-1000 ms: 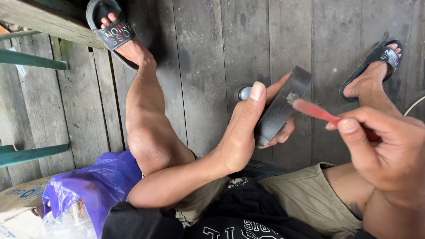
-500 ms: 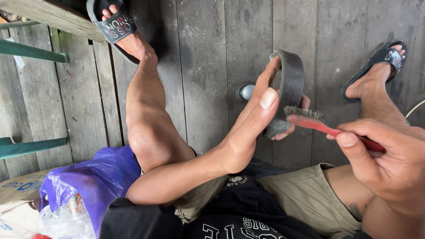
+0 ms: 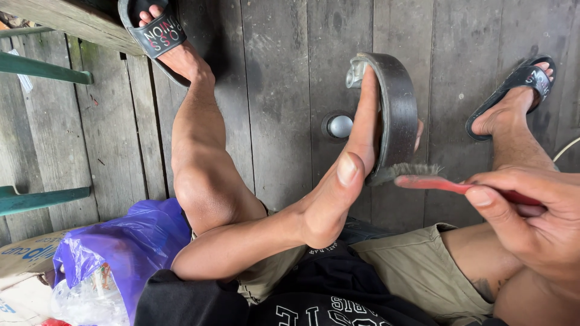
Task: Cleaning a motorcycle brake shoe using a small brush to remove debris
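My left hand (image 3: 345,175) grips a curved dark brake shoe (image 3: 396,108), held upright above the grey wooden floor. My right hand (image 3: 531,223) holds a red-handled toothbrush (image 3: 435,180) by its handle. The worn bristles touch the lower end of the brake shoe. I sit with both legs apart, in khaki shorts and black sandals (image 3: 154,33).
A small round metal piece (image 3: 339,127) lies on the floorboards (image 3: 272,90) behind the brake shoe. A purple plastic bag (image 3: 121,253) and a cardboard box (image 3: 24,271) sit at lower left. Green metal bars (image 3: 42,69) stand at left. My other sandal (image 3: 516,84) is at right.
My left hand has turned the brake shoe from tilted to upright and lifted it. The toothbrush has moved under its lower end, bristles against it.
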